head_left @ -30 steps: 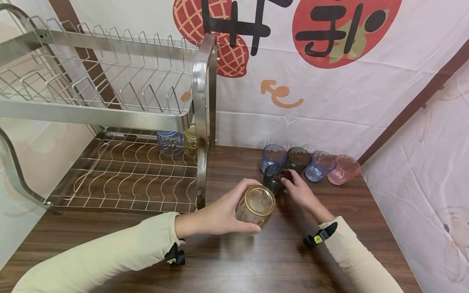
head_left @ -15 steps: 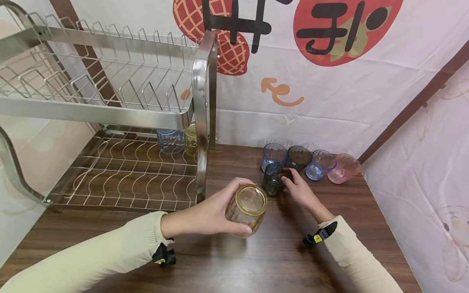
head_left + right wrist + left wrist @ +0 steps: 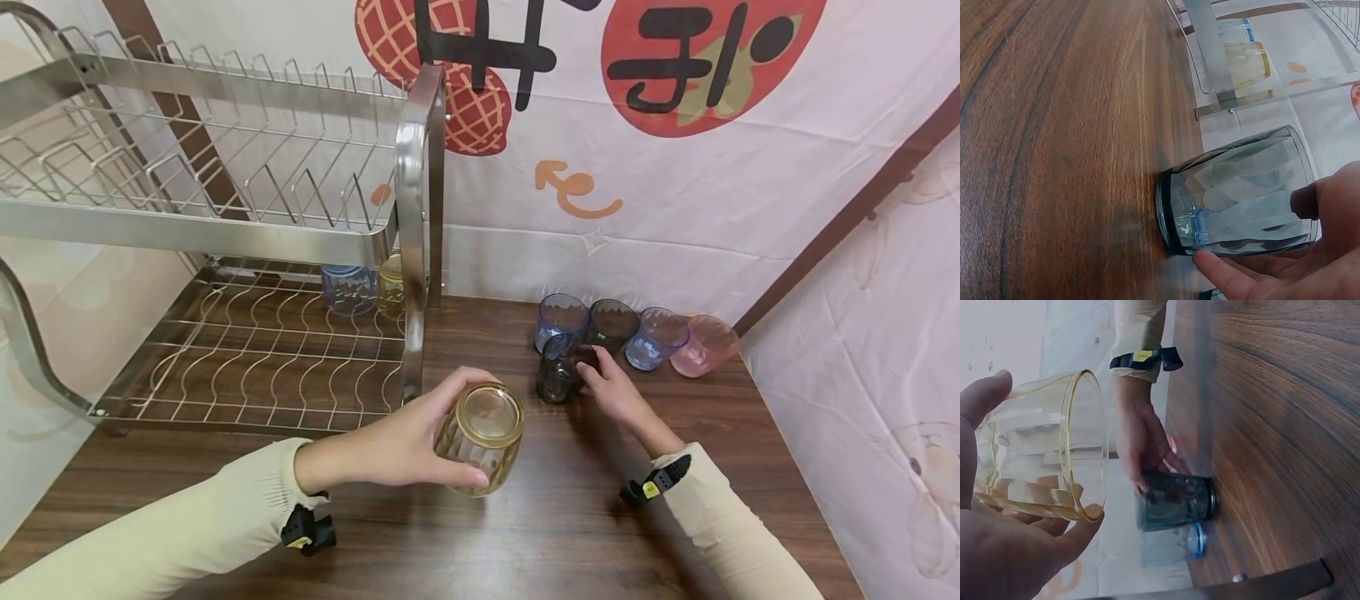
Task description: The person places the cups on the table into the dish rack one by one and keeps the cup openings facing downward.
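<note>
Closest in, at six o'clock, the left hand [image 3: 408,442] has its fingers curled around the amber glass [image 3: 491,417], carried bottom-up above the counter [image 3: 562,533]. Further on, at four o'clock, the right hand [image 3: 615,398] grips the smoky glass [image 3: 557,375] near its rim, base down at the counter. Beyond it, around three o'clock, a line-up untouched: first blue glass [image 3: 559,315], charcoal glass [image 3: 612,321], second blue glass [image 3: 656,340], pink glass [image 3: 705,346]. And away at nine, on the lower tier of the rack [image 3: 300,242], racked blue glass [image 3: 347,292] and racked yellow glass [image 3: 389,292]! So the score: two racked, two in hand, four standing; part-way, I'd judge. And what lookers: the amber one clear, honey-tinted, fluted, with a ringed base; the smoky one grey-green, faceted, thick-bottomed, upright.
</note>
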A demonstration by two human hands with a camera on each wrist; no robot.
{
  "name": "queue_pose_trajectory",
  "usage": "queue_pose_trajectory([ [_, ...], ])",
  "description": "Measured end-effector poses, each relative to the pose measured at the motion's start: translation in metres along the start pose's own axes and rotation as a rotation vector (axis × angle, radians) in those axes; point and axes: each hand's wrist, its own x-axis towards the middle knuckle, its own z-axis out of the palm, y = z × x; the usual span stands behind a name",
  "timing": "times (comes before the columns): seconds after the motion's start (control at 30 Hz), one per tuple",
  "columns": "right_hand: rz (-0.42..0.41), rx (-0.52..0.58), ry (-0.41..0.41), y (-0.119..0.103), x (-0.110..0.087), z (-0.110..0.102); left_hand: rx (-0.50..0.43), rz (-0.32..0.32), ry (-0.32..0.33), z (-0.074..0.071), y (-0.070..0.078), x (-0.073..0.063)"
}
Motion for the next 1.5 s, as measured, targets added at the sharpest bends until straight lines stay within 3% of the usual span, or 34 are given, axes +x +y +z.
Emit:
queue_pose_trajectory([
  [0.33,0.013,0.022,-0.010,0.002,0.002,-0.001,0.023,-0.012,0.026,-0.014,0.002,-0.013],
  [0.47,0.018,0.019,-0.010,0.003,0.002,-0.001,0.017,0.024,-0.002,-0.021,0.003,-0.016],
  [0.67,0.022,0.033,-0.002,0.003,0.000,-0.002,-0.001,0.016,-0.039,-0.030,0.011,-0.022],
  [1.13,0.009,0.018,-0.010,0.003,0.001,-0.002,-0.023,-0.003,-0.025,-0.055,0.016,-0.045],
  [1.3,0.010,0.013,-0.020,0.003,0.001,-0.002,-0.004,0.013,-0.013,-0.064,0.017,-0.051],
  [1.5,0.029,0.017,-0.015,0.003,0.002,-0.001,0.059,-0.012,0.021,-0.074,0.018,-0.058],
])
